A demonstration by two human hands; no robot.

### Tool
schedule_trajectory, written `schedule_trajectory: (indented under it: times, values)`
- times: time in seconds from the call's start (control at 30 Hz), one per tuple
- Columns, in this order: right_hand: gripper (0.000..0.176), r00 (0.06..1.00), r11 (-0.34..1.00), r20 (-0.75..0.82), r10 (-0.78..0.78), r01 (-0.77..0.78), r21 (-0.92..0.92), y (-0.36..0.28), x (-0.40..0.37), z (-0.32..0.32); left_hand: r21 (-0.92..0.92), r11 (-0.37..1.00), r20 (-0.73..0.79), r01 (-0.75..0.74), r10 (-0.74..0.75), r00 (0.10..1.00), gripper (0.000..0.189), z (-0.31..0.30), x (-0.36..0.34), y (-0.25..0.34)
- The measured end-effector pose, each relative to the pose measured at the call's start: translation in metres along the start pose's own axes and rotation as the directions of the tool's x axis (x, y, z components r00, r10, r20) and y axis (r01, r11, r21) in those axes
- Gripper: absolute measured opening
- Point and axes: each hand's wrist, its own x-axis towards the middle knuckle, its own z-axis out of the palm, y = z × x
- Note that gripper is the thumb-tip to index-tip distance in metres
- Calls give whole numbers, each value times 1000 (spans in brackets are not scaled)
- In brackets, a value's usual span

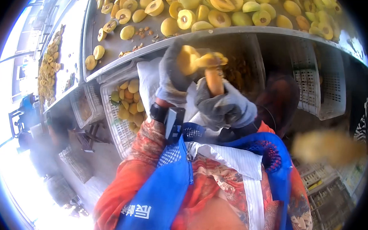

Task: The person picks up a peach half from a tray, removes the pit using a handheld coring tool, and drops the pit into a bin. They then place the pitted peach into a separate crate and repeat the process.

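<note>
My left hand (172, 73), in a grey-coated work glove, is closed around a yellow fruit half (187, 59). My right hand (225, 104), also gloved, grips the light-brown handle of a pitting tool (214, 81) that points up and away from me. A yellow fruit piece (211, 60) overlaps the tool's top end and hides its working tip. Both hands are close together in front of the table's near edge, with the fruit half and the tool almost meeting between them.
A metal-edged table (112, 54) carries many cut yellow fruit halves (186, 19) and loose brown pits (143, 31). Below it stand a white crate of whole fruit (127, 100) and another white crate (317, 79). A blurred yellowish object (328, 148) is at right.
</note>
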Motion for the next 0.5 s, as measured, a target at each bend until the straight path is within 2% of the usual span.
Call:
schedule_trajectory:
  times: [0.03,0.07,0.1,0.13,0.17,0.2,0.23,0.27,0.3,0.33,0.37,0.4,0.43,0.47,0.5]
  values:
    - [13,999,999,-29,39,-39,-7,-11,-7,1,127,978,37,-167,163,986,37,-18,-2,-3]
    - [14,995,993,9,98,-98,-59,-24,-16,-4,235,916,73,-326,318,945,38,-36,-4,-6]
    - [15,986,981,43,163,-158,-108,-31,-24,-12,92,975,-14,-202,204,979,38,-59,-12,7]
    - [18,996,993,12,93,-92,-75,-28,-31,-25,-73,993,-101,-93,86,991,39,-82,-19,21]
    - [20,1000,999,-21,19,-20,-44,-16,-36,-41,67,997,-219,-38,52,974,41,-123,-25,33]
    - [24,986,970,-163,-35,-6,-243,-9,-30,-58,189,981,-334,48,18,943,43,-164,-31,45]
    - [27,950,902,-301,-88,-52,-428,-1,-25,-75,404,913,-408,58,124,904,45,-217,-32,31]
    - [32,844,648,-495,-208,-260,-716,2,-11,-95,539,839,-399,72,179,899,46,-214,-30,36]
    - [36,705,297,-586,-400,-505,-810,10,-2,-112,659,747,-380,85,232,895,47,-207,-22,45]
    - [38,705,241,-549,-449,-495,-834,27,1,-135,763,640,-348,89,291,891,48,-198,-5,53]
    - [41,707,177,-502,-499,-484,-857,34,3,-152,836,530,-313,139,254,915,49,-180,22,53]
    - [39,723,337,-583,-371,-480,-810,17,4,-121,875,468,-252,127,215,944,52,-156,43,48]
    - [39,730,275,-549,-407,-475,-836,17,3,-113,845,530,-185,69,168,968,51,-146,67,32]
    - [38,732,209,-510,-453,-468,-858,14,2,-110,905,424,-38,-35,164,986,55,-141,95,13]
    - [37,729,144,-467,-500,-462,-875,10,1,-106,968,246,33,-53,87,996,62,-121,114,12]
